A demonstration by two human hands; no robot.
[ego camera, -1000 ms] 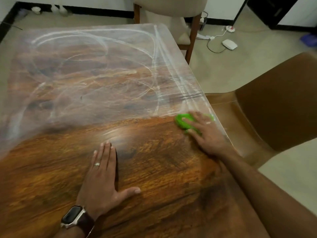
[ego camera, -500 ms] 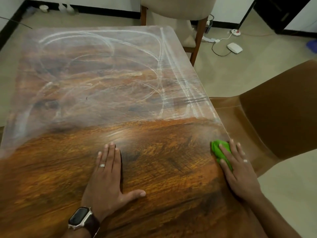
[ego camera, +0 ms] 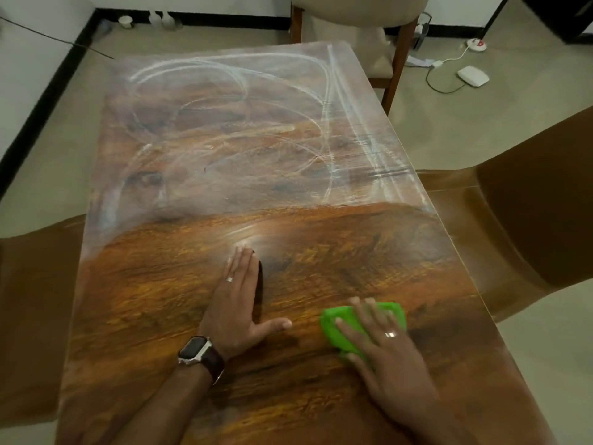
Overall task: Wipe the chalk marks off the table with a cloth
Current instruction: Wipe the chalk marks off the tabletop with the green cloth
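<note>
my right grip (ego camera: 394, 358) flat, fingers spread, pressing the green cloth (ego camera: 340, 313) onto the near right of the tabletop (ego camera: 144, 300), my left grip (ego camera: 239, 309) just beside it, palm down, fingers together, thumb out, chalk marks (ego camera: 244, 130) swirling over the far half

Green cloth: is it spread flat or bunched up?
Bunched up: the cloth forms a thick wad beneath the right hand.

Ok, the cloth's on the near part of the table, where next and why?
Probably slide the right hand and cloth forward to the chalk marks. The near half of the table looks bare wood, while the far half is white with swirls. The left hand lies flat.
</note>
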